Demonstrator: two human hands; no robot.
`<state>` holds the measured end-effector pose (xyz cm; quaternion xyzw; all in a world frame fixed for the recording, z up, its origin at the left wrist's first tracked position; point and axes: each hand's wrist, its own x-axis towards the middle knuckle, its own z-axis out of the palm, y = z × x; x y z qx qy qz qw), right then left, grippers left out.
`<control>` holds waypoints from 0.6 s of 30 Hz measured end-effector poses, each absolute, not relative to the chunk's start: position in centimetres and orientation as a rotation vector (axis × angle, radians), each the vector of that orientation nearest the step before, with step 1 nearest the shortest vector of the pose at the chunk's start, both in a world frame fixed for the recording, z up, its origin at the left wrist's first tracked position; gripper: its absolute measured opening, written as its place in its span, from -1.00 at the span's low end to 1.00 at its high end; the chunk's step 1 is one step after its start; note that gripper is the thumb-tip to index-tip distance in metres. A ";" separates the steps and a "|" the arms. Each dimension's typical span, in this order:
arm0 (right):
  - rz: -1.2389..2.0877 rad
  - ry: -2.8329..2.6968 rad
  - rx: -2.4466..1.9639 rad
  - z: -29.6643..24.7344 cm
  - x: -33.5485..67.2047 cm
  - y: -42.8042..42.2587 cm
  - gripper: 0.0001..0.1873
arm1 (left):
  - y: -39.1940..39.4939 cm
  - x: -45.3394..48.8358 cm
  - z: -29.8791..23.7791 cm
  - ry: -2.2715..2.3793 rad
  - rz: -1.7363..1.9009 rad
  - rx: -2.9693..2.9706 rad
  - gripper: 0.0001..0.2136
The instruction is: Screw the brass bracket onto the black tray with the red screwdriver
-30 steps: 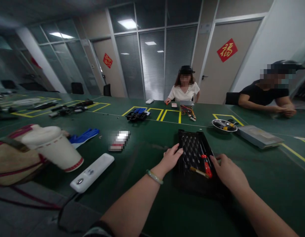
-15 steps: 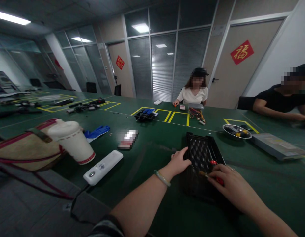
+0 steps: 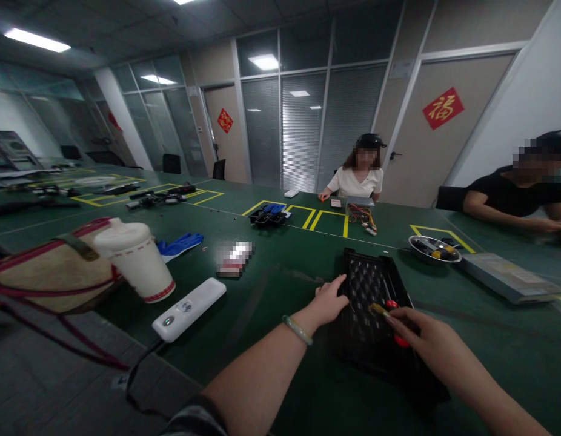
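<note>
A black plastic tray (image 3: pixel 366 274) lies on the green table in front of me. Inside it are a red-handled screwdriver (image 3: pixel 392 305) and a yellow-handled tool (image 3: pixel 378 309). My left hand (image 3: pixel 328 301), a green bangle on its wrist, rests with fingers spread on the tray's left rim. My right hand (image 3: pixel 426 340) reaches into the tray with its fingers closed around the red-handled screwdriver, whose lower part is hidden under the fingers.
At the left stand a paper cup (image 3: pixel 135 260), a tan bag (image 3: pixel 48 266), a white remote-like device (image 3: pixel 189 309) and a blue glove (image 3: pixel 180 243). A metal bowl (image 3: pixel 434 249) and a flat grey box (image 3: pixel 512 277) lie at the right. Two people sit across the table.
My right hand has moved from the tray's right edge into the tray and closed on the red-handled screwdriver. The left hand stays on the rim. My view has lifted slightly.
</note>
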<state>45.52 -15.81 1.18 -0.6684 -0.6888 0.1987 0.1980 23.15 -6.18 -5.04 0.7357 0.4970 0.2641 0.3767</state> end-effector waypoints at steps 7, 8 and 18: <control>0.752 -1.777 -1.694 1.5 45.8 -15.8 -0.57 | -5.5 23.5 -5.4 1.250 0.705 1.877 -0.34; 0.785 -1.759 -1.684 1.4 45.8 -15.8 -0.56 | -5.5 23.6 -5.5 1.248 0.712 1.877 -0.35; 0.795 -1.585 -1.529 -0.7 47.3 -16.2 -0.57 | -5.1 24.4 -6.3 1.264 0.790 1.852 -0.40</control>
